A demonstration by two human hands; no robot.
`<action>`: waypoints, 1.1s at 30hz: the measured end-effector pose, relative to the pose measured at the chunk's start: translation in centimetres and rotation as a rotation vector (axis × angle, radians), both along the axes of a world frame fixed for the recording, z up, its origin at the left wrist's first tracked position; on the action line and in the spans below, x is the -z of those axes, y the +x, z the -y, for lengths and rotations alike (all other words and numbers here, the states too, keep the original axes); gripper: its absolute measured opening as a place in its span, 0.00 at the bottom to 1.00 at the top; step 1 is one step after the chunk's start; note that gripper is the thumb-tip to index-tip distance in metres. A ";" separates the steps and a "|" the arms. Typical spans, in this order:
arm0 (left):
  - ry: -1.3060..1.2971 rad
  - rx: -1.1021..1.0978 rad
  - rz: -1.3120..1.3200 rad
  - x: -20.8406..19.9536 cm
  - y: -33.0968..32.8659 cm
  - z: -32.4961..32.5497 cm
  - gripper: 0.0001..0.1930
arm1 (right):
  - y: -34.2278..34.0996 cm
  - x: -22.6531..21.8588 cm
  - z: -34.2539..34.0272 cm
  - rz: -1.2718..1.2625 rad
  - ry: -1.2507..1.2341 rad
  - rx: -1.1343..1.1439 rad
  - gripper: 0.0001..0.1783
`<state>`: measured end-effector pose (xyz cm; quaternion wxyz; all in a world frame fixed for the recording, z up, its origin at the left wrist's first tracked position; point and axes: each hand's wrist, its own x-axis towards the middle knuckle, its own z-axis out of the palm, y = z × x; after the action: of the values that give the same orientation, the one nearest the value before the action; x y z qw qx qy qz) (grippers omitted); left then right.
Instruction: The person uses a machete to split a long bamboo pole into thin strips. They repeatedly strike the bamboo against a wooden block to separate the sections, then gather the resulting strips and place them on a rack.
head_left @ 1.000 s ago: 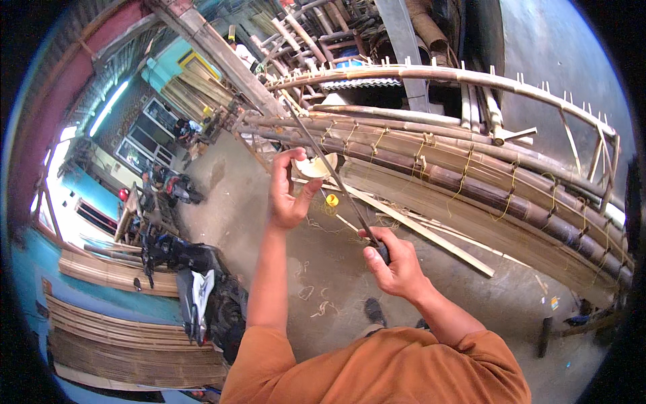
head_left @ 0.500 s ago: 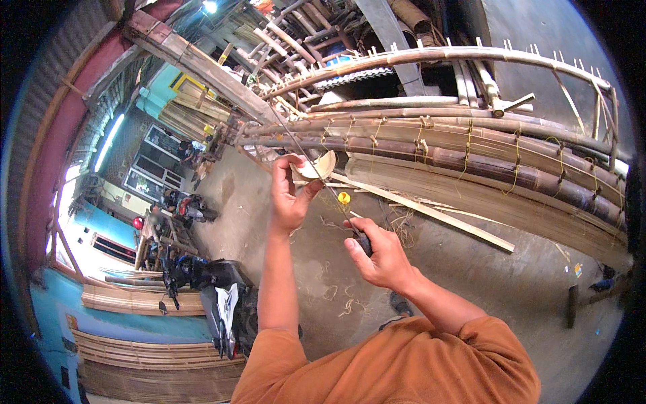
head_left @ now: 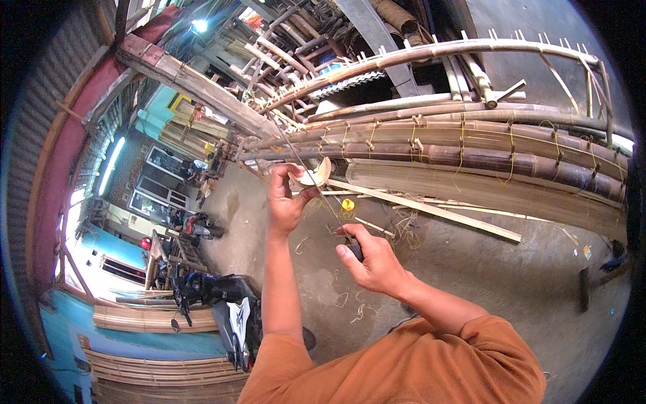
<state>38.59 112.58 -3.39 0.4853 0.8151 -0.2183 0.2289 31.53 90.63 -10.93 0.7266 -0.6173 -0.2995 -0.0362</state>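
My left hand [head_left: 285, 202] is raised in front of me, its thumb and fingers pinching a pale, curved bamboo-like piece [head_left: 324, 171] hollowed on its inner side. Wrapped round the dark handle [head_left: 354, 250] of a long, thin-bladed tool is my right hand [head_left: 378, 264], lower and to the right. From that handle the narrow blade [head_left: 331, 206] slants up and left, passing across the pale piece. Whether it is a knife or a saw, I cannot tell. In this view the blade overlaps the piece, though contact between them is hard to make out.
Long bamboo poles [head_left: 471, 157] tied with yellow cord lie along the right. A flat pale strip [head_left: 431, 214], a small yellow object [head_left: 347, 205] and curly shavings [head_left: 360, 311] are on the floor. A motorbike [head_left: 235, 316] stands at the left, near stacked slatted panels [head_left: 158, 320].
The tool and my right hand have shifted slightly down and left in the picture. My left hand keeps its pinch on the pale piece. The whole view has turned a little.
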 end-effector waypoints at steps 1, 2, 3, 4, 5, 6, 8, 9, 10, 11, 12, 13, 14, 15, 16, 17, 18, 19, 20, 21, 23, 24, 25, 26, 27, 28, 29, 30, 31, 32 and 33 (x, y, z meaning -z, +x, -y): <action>-0.006 0.003 -0.006 0.1 0.0 0.0 0.28 | -0.1 0.0 -0.1 -0.013 0.001 -0.011 0.21; -0.011 0.007 -0.013 0.1 0.0 0.0 0.28 | -0.2 0.1 -0.1 -0.027 0.003 -0.022 0.20; -0.007 0.005 -0.013 0.1 -0.1 0.0 0.27 | -0.3 0.1 -0.2 -0.035 0.002 -0.030 0.20; -0.004 0.003 -0.014 0.2 -0.1 0.0 0.27 | -0.3 0.1 -0.2 -0.043 0.001 -0.038 0.20; 0.000 0.001 -0.016 0.2 -0.1 0.0 0.27 | -0.4 0.2 -0.2 -0.052 0.000 -0.046 0.20; 0.004 0.002 -0.014 0.3 -0.1 0.0 0.27 | -0.5 0.3 -0.2 -0.045 0.006 -0.033 0.20; 0.014 0.001 -0.010 0.4 -0.1 0.1 0.28 | -0.6 0.4 -0.4 -0.030 0.019 -0.008 0.20; 0.010 0.003 -0.018 0.5 -0.1 0.1 0.28 | -0.6 0.5 -0.5 -0.032 0.015 -0.001 0.19; 0.007 0.006 -0.026 0.6 -0.1 0.0 0.28 | -0.7 0.7 -0.6 -0.034 0.012 0.008 0.19; 0.004 0.009 -0.034 0.6 -0.1 0.0 0.28 | -0.7 0.7 -0.7 -0.037 0.008 0.016 0.19; 0.000 0.017 -0.036 0.5 -0.1 0.1 0.28 | -0.8 0.7 -0.7 -0.044 0.016 0.021 0.19; -0.002 0.024 -0.039 0.4 -0.1 0.3 0.27 | -0.8 0.7 -0.8 -0.052 0.025 0.024 0.19; -0.005 0.030 -0.041 0.4 -0.2 0.4 0.27 | -0.9 0.7 -0.8 -0.060 0.033 0.026 0.19; 0.004 0.043 -0.044 0.5 0.0 0.3 0.27 | -0.9 0.8 -0.9 -0.064 0.031 0.036 0.19; 0.013 0.056 -0.048 0.6 0.2 0.0 0.27 | -0.9 0.7 -1.0 -0.069 0.028 0.047 0.19; 0.022 0.070 -0.051 0.7 0.3 -0.2 0.27 | -0.9 0.7 -1.1 -0.074 0.026 0.057 0.20; 0.028 0.065 -0.050 0.7 0.3 -0.2 0.27 | -0.8 1.0 -1.4 -0.058 0.044 0.080 0.19; 0.033 0.062 -0.048 0.8 0.3 -0.2 0.27 | -0.5 1.3 -1.9 -0.042 0.060 0.105 0.19; 0.038 0.060 -0.047 0.8 0.4 0.0 0.26 | -0.2 1.5 -2.1 -0.026 0.076 0.130 0.19; 0.042 0.056 -0.048 0.7 0.3 0.2 0.26 | 0.0 1.5 -2.1 -0.036 0.073 0.122 0.19; 0.053 0.050 -0.049 0.5 0.2 0.8 0.25 | 0.4 1.2 -2.0 -0.057 0.067 0.108 0.19; 0.034 0.050 -0.055 0.5 0.2 1.0 0.25 | 0.5 1.1 -2.0 -0.054 0.084 0.120 0.19; 0.016 0.051 -0.060 0.4 0.2 1.2 0.25 | 0.5 0.9 -1.9 -0.049 0.102 0.133 0.19; -0.003 0.053 -0.065 0.4 0.2 1.4 0.25 | 0.6 0.8 -1.8 -0.044 0.120 0.147 0.19; -0.013 0.046 -0.080 0.4 0.2 1.5 0.25 | 0.6 0.9 -1.8 -0.027 0.109 0.166 0.20; -0.023 0.037 -0.096 0.5 0.2 1.5 0.25 | 0.5 0.9 -1.8 -0.012 0.097 0.184 0.20; -0.033 0.029 -0.113 0.6 0.2 1.4 0.25 | 0.5 1.0 -1.8 0.004 0.085 0.202 0.20; -0.027 0.031 -0.110 0.7 0.3 1.3 0.25 | 0.4 1.2 -1.9 0.017 0.083 0.223 0.20; -0.023 0.032 -0.106 0.8 0.5 1.1 0.25 | 0.4 1.5 -2.1 0.032 0.077 0.243 0.21; -0.020 0.032 -0.103 0.9 0.6 1.1 0.25 | 0.4 1.7 -2.1 0.046 0.072 0.263 0.21; -0.011 0.039 -0.101 0.8 0.6 1.2 0.25 | 0.4 1.8 -2.1 0.035 0.079 0.255 0.21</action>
<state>39.23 111.34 -4.22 0.5046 0.8186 -0.2079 0.1792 31.92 92.75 -12.71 0.7345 -0.6206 -0.2295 -0.1508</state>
